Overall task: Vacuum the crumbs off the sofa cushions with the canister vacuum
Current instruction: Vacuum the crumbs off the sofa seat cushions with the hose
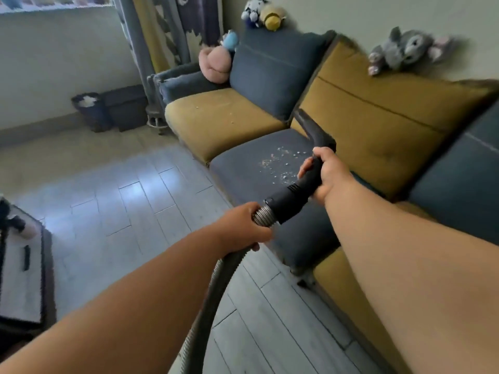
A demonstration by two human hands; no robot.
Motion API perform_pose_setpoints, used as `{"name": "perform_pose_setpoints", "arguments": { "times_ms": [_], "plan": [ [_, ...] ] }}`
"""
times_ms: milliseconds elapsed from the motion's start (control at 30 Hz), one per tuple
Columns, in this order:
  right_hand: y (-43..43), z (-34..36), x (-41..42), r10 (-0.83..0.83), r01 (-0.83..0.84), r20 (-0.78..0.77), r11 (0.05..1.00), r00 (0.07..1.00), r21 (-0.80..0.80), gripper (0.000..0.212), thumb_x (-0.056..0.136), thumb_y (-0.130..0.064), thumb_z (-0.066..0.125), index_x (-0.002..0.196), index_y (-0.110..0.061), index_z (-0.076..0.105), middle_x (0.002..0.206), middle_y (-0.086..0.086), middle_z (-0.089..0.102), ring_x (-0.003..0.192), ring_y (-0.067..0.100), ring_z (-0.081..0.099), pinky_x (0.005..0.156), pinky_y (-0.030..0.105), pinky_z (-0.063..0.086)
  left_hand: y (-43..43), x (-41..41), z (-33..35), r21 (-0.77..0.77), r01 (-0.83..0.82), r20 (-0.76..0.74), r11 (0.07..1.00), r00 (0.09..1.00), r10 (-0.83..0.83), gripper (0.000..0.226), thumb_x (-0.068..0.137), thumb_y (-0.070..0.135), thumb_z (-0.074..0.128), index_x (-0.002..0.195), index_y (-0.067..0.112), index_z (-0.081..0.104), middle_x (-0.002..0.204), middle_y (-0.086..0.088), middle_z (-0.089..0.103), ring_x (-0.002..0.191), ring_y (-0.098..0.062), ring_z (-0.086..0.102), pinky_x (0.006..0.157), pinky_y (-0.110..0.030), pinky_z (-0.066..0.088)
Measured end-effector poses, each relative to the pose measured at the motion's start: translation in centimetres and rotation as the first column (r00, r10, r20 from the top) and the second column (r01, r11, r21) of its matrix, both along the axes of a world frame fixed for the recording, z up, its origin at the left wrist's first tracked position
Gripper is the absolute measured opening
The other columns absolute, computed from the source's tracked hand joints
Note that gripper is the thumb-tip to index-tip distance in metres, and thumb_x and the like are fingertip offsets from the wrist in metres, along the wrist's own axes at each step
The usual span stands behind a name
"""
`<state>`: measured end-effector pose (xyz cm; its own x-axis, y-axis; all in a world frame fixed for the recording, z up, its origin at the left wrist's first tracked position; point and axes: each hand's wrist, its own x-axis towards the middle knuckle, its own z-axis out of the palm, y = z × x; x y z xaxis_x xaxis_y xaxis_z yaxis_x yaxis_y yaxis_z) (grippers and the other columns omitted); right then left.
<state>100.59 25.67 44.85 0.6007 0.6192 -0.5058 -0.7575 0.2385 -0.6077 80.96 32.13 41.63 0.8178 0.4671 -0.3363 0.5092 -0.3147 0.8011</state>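
My right hand grips the black curved vacuum handle, and its nozzle tube points up and away over the sofa. My left hand grips the ribbed grey hose just below the handle's collar. The hose drops toward the floor at the bottom edge. A patch of pale crumbs lies on the blue-grey seat cushion, just left of my right hand. A few crumbs dot the yellow seat cushion farther left. The canister is out of view.
The sofa has yellow and blue back cushions, with plush toys on top and a pink plush at the far armrest. A dark bin stands by the wall. A low table is at left. The floor is grey tile.
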Motion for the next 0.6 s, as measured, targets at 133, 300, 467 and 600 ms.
{"name": "perform_pose_setpoints", "arguments": {
  "times_ms": [133,300,467,600],
  "plan": [
    [-6.1,0.1,2.4,-0.273,0.271,-0.07,0.962,0.96,-0.031,0.022,0.087,-0.02,0.065,0.075,-0.01,0.049,0.054,-0.001,0.052,0.039,0.011,0.049,0.043,0.022,0.046,-2.0,3.9,0.0,0.26,0.115,-0.058,0.959,0.993,-0.103,0.035,0.075,0.033,0.072,0.102,0.029,0.051,0.089,0.002,0.062,0.076,-0.013,0.063,0.06,-0.022,0.05],
    [-11.4,0.2,3.7,-0.43,0.426,-0.039,0.901,0.902,-0.076,0.022,0.084,-0.023,0.068,0.078,-0.01,0.051,0.049,0.0,0.053,0.035,0.012,0.051,0.042,0.024,0.046,-5.5,6.7,0.0,0.365,0.224,-0.091,0.904,0.975,-0.205,0.037,0.074,0.03,0.07,0.104,0.029,0.048,0.083,0.004,0.057,0.07,-0.01,0.057,0.058,-0.024,0.048],
    [-15.3,0.6,4.0,-0.508,0.509,0.036,0.855,0.861,-0.104,0.019,0.085,-0.021,0.067,0.084,-0.008,0.053,0.045,0.003,0.054,0.035,0.015,0.052,0.044,0.026,0.048,-8.6,8.7,0.8,0.421,0.327,-0.118,0.846,0.944,-0.307,0.05,0.072,0.027,0.071,0.114,0.029,0.043,0.085,0.003,0.059,0.074,-0.015,0.062,0.069,-0.036,0.059],
    [-19.3,0.9,4.3,-0.555,0.56,0.076,0.813,0.828,-0.162,0.018,0.087,-0.02,0.063,0.082,-0.007,0.052,0.042,0.003,0.054,0.035,0.016,0.052,0.047,0.029,0.051,-11.7,10.5,1.8,0.442,0.421,-0.123,0.792,0.903,-0.412,0.064,0.073,0.025,0.07,0.128,0.032,0.038,0.082,0.008,0.057,0.077,-0.016,0.062,0.074,-0.039,0.059]
  ]
}}
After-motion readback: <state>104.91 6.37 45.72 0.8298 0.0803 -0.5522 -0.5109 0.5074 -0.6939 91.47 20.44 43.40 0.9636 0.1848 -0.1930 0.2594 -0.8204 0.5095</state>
